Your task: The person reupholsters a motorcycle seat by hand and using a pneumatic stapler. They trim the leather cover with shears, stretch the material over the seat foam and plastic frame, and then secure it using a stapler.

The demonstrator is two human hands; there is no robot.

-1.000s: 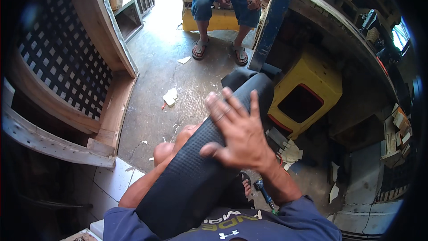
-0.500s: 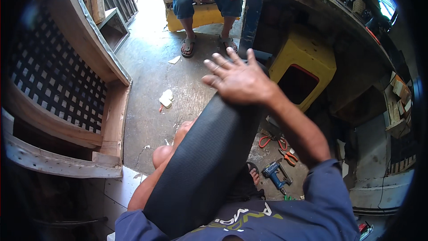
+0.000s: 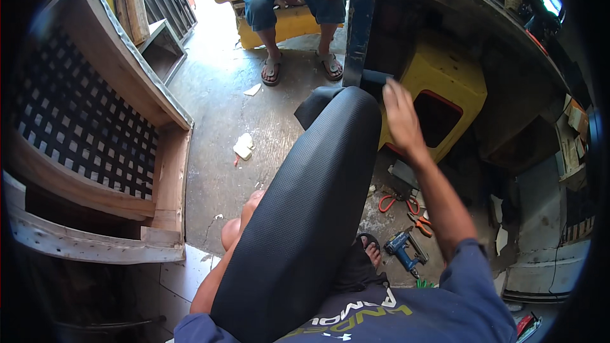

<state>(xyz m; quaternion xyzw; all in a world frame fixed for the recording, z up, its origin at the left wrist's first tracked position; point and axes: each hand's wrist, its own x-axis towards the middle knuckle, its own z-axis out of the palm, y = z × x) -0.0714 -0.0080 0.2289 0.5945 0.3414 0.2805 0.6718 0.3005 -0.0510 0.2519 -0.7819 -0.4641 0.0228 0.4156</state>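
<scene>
A long padded seat, like a motorcycle seat, with a textured black cover (image 3: 298,197) lies lengthwise across my lap, its far end pointing away from me. Loose cover material (image 3: 311,105) sticks out at the left of that end. My right hand (image 3: 401,117) is just right of the far end, raised and apart from it, fingers stretched and holding nothing. Along the seat's left side runs my left forearm (image 3: 210,279); the hand itself is hidden by the seat. On the floor to the right lie a blue staple gun (image 3: 401,249), orange-handled pliers (image 3: 419,223) and red-handled scissors (image 3: 389,203).
A wooden furniture frame with black webbing (image 3: 82,114) stands at the left. Beyond the seat, a person (image 3: 292,0) sits on a yellow padded piece (image 3: 260,37). A yellow stool (image 3: 445,76) is at the right, beside a blue post (image 3: 359,25). Foam scraps (image 3: 243,146) lie on the floor.
My right hand has come off the far end of the seat and moved right, uncovering that end and the loose cover there. The seat stays on my lap.
</scene>
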